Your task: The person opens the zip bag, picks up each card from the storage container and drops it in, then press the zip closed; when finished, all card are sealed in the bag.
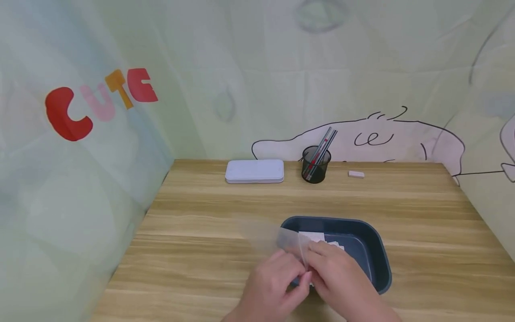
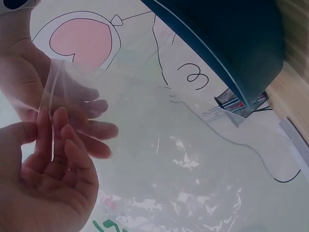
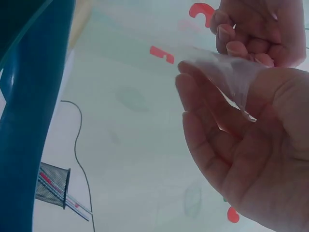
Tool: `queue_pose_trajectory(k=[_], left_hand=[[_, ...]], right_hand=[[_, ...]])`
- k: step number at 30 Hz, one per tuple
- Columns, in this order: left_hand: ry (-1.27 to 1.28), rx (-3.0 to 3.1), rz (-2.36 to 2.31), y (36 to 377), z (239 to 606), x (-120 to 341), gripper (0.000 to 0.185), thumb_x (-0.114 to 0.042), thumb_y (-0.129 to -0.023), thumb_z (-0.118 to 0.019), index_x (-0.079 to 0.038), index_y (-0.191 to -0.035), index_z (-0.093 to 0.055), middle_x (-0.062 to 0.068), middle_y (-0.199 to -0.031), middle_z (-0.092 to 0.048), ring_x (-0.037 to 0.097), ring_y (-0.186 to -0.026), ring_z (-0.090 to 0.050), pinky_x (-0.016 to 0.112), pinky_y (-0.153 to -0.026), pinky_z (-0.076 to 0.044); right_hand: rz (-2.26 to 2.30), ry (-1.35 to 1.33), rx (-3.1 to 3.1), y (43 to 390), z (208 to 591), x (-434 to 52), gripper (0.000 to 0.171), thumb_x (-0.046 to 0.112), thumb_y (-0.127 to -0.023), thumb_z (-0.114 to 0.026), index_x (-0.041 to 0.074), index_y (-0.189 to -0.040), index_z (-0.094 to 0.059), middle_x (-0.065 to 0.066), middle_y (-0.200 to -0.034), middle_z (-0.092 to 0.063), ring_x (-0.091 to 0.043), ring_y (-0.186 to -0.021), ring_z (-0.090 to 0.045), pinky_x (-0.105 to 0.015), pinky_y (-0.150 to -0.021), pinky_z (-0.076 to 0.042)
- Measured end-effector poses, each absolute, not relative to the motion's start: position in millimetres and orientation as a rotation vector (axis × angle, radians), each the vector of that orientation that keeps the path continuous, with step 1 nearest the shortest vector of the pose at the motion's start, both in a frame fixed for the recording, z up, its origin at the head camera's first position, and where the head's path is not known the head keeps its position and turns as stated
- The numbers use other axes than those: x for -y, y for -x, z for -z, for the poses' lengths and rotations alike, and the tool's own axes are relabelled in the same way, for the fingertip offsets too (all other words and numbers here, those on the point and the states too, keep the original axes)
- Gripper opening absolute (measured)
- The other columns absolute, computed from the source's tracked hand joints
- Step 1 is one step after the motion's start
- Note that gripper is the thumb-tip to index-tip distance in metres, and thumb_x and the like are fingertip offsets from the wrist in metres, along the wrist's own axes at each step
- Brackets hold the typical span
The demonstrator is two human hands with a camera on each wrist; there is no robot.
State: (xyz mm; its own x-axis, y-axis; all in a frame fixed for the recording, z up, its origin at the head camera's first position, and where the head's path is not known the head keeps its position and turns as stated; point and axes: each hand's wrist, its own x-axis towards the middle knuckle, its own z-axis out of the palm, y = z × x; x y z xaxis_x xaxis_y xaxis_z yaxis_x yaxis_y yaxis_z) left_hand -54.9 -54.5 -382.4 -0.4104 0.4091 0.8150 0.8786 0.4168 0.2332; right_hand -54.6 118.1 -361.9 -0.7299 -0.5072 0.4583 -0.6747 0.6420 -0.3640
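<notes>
Both hands are at a clear plastic bag (image 1: 289,241), over the near left part of a dark blue tray (image 1: 380,250). My left hand (image 1: 275,281) pinches the bag's edge between thumb and fingers, as the left wrist view shows. Close beside it, my right hand (image 1: 338,273) has its curved fingers about the bag's edge; in the right wrist view the film (image 3: 227,72) lies between thumb and fingers. The bag's loose part stretches leftward. White pieces like paper or card (image 1: 311,235) lie in the tray, partly hidden by the hands.
Along the table's back stand a white flat case (image 1: 255,171), a black mesh cup (image 1: 315,172) with several pencils (image 1: 322,150), and a small pale eraser-like block (image 1: 356,174). A printed cloth backdrop (image 1: 241,89) rises behind and at the sides of the wooden table (image 1: 193,255).
</notes>
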Motion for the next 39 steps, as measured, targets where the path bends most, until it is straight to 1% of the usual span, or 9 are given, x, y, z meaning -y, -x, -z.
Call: queue_pose_trajectory(k=[4, 7, 13, 16, 19, 22, 26, 30, 39], left_hand=[[1.122, 2.035, 0.917, 53.9, 386.1, 56.2, 0.011, -0.020, -0.092, -0.061, -0.014, -0.083, -0.064, -0.004, -0.090, -0.057, 0.008, -0.082, -0.054, 0.012, -0.076, -0.045], [1.095, 2.065, 0.960, 52.6, 386.8, 60.4, 0.016, -0.028, -0.086, -0.072, -0.015, -0.092, -0.066, 0.001, -0.103, -0.056, 0.013, -0.093, -0.053, 0.017, -0.081, -0.045], [1.000, 2.007, 0.824, 55.2, 384.2, 69.3, 0.076, -0.050, -0.062, -0.086, -0.008, -0.120, -0.060, 0.020, -0.130, -0.047, 0.036, -0.118, -0.045, 0.046, -0.094, -0.042], [0.986, 2.024, 0.738, 56.7, 383.7, 69.0, 0.105, -0.061, -0.048, -0.087, -0.005, -0.130, -0.053, 0.025, -0.139, -0.041, 0.045, -0.129, -0.036, 0.065, -0.097, -0.034], [0.986, 2.123, 0.673, 55.1, 385.3, 66.7, 0.121, -0.068, -0.044, -0.084, -0.005, -0.138, -0.045, 0.024, -0.146, -0.033, 0.046, -0.135, -0.028, 0.074, -0.095, -0.026], [0.966, 2.196, 0.625, 54.6, 387.2, 64.3, 0.128, -0.073, -0.045, -0.081, -0.002, -0.143, -0.039, 0.024, -0.150, -0.028, 0.045, -0.136, -0.025, 0.075, -0.095, -0.026], [0.927, 2.235, 0.618, 55.6, 388.7, 64.0, 0.135, -0.074, -0.043, -0.081, 0.003, -0.144, -0.035, 0.024, -0.151, -0.026, 0.044, -0.137, -0.024, 0.072, -0.096, -0.028], [0.925, 2.279, 0.640, 55.7, 390.1, 66.1, 0.138, -0.072, -0.044, -0.082, 0.006, -0.145, -0.030, 0.020, -0.151, -0.028, 0.044, -0.137, -0.024, 0.069, -0.098, -0.029], [0.915, 2.329, 0.714, 54.9, 394.9, 68.0, 0.122, -0.061, -0.054, -0.085, 0.000, -0.146, -0.032, 0.010, -0.133, -0.044, 0.036, -0.138, -0.026, 0.062, -0.104, -0.027]], right_hand=[[-0.804, -0.921, 2.493, 57.7, 365.7, -120.4, 0.038, -0.008, -0.071, -0.076, 0.024, -0.074, -0.056, 0.018, -0.073, -0.043, -0.004, -0.068, -0.044, -0.021, -0.062, -0.042], [-0.880, -0.916, 2.454, 59.2, 368.5, -124.3, 0.037, -0.009, -0.072, -0.074, 0.024, -0.080, -0.062, 0.019, -0.076, -0.051, -0.002, -0.069, -0.046, -0.020, -0.064, -0.045], [-1.108, -0.882, 2.427, 57.6, 368.4, -129.0, 0.037, 0.010, -0.075, -0.082, 0.030, -0.104, -0.072, 0.014, -0.102, -0.066, -0.008, -0.089, -0.061, -0.021, -0.068, -0.053], [-1.141, -0.886, 2.413, 57.1, 369.5, -127.1, 0.035, 0.019, -0.072, -0.084, 0.030, -0.104, -0.072, 0.015, -0.104, -0.067, -0.013, -0.095, -0.063, -0.025, -0.069, -0.054], [-1.084, -0.890, 2.423, 56.8, 373.4, -123.2, 0.032, 0.033, -0.073, -0.084, 0.030, -0.103, -0.072, 0.018, -0.101, -0.067, -0.010, -0.092, -0.063, -0.029, -0.070, -0.053], [-1.030, -0.882, 2.460, 55.6, 376.9, -118.4, 0.032, 0.045, -0.072, -0.081, 0.031, -0.100, -0.072, 0.022, -0.094, -0.065, -0.003, -0.085, -0.059, -0.026, -0.065, -0.049], [-0.968, -0.910, 2.471, 54.5, 380.6, -114.5, 0.039, 0.046, -0.071, -0.081, 0.028, -0.104, -0.070, 0.019, -0.092, -0.062, -0.003, -0.081, -0.057, -0.023, -0.061, -0.046], [-0.898, -0.920, 2.471, 54.7, 382.5, -112.1, 0.050, 0.047, -0.070, -0.082, 0.024, -0.113, -0.068, 0.014, -0.100, -0.065, -0.008, -0.089, -0.061, -0.031, -0.068, -0.052], [-0.879, -0.827, 2.563, 54.1, 384.0, -110.7, 0.064, 0.055, -0.070, -0.079, 0.025, -0.123, -0.061, 0.017, -0.109, -0.063, -0.006, -0.090, -0.059, -0.033, -0.070, -0.052]])
